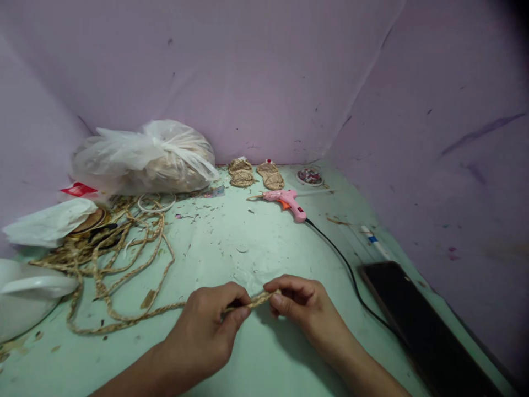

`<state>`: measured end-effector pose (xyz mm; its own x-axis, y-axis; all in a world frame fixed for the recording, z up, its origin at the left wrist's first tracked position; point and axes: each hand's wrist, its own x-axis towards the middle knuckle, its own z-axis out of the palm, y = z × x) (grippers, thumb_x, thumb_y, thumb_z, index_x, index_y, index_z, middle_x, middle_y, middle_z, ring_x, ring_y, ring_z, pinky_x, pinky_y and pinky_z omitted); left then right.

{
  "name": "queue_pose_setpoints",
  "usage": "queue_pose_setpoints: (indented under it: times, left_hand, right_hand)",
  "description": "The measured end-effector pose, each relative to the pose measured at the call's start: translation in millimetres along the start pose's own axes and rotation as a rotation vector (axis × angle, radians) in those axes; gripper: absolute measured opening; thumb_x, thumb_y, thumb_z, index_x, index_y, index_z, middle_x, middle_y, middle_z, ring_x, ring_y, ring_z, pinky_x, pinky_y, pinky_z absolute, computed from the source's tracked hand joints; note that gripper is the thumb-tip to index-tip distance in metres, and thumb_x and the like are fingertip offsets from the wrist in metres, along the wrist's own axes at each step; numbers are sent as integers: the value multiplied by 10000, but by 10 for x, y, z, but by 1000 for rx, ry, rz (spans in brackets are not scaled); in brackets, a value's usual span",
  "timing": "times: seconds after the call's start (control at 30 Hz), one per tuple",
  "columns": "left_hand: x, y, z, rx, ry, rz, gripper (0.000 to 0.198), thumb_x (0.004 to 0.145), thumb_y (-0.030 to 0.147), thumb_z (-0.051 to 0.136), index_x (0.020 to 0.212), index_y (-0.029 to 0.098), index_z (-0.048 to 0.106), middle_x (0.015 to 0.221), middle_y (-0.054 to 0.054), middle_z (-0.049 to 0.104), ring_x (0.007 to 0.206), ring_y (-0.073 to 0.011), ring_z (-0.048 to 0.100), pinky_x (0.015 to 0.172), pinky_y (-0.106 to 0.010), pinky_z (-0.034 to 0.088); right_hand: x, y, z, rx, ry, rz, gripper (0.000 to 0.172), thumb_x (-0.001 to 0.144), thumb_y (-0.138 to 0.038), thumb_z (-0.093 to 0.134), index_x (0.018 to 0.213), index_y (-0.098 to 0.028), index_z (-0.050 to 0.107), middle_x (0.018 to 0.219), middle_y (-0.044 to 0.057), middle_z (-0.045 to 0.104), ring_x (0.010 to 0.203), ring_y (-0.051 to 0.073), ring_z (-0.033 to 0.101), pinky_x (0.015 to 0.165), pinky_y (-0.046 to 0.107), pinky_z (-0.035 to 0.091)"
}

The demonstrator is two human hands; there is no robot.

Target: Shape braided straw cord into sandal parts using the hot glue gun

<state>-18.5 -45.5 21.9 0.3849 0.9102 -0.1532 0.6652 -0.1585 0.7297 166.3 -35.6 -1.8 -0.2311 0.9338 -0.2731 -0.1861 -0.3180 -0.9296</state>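
A braided straw cord point(259, 301) stretches between my two hands, just above the pale green table. My left hand point(212, 322) is closed round it, thumb pressed against the fingers. At the cord's end, my right hand point(303, 306) pinches it between thumb and fingertips. From my left hand the cord runs left along the table into a loose tangle of the same braid point(119, 275). Beyond my hands lies a pink glue gun point(285, 199), its nozzle pointing left and its black cable trailing to the right.
A stuffed plastic bag point(152, 157) rests against the back wall. Two small woven sandal shapes point(242, 173) stand beside a dish of beads point(309, 176). On the right lie a black phone point(421, 325) and a white marker point(374, 241). A white container point(31, 295) sits at the left edge.
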Motion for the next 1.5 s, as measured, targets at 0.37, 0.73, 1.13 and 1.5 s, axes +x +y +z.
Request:
queue_pose_setpoints:
  times: [0.37,0.73,1.13,1.5]
  left_hand:
    - [27,19,44,-171,-4,-106,143,767,286,445,687,185,506,609,14,511,585,-127,449,541,-233,332]
    - [61,111,27,-301,6,-148,168,723,313,485,637,169,483,647,-6,513,637,-136,448,600,-252,353]
    - [81,80,87,-273,107,-263,191,704,313,502,602,153,518,543,13,464,543,-114,407,520,-235,319]
    - [133,38,-88,-222,153,-176,190,748,294,492,699,148,604,632,-14,600,600,-129,502,555,-225,373]
  right_hand:
    - [4,60,120,309,73,59,258,499,-178,802,739,-171,707,651,8,683,571,89,587,595,214,449]
    - [7,63,148,196,187,-20,194,568,-248,772,699,-147,672,564,-11,632,515,79,543,541,207,414]
    - [2,88,205,308,31,5,291,608,-269,757,830,-172,596,758,28,693,680,124,630,704,273,479]
    - [68,37,64,328,361,-50,296,501,-261,812,698,-143,625,605,-12,649,524,94,588,579,232,509]
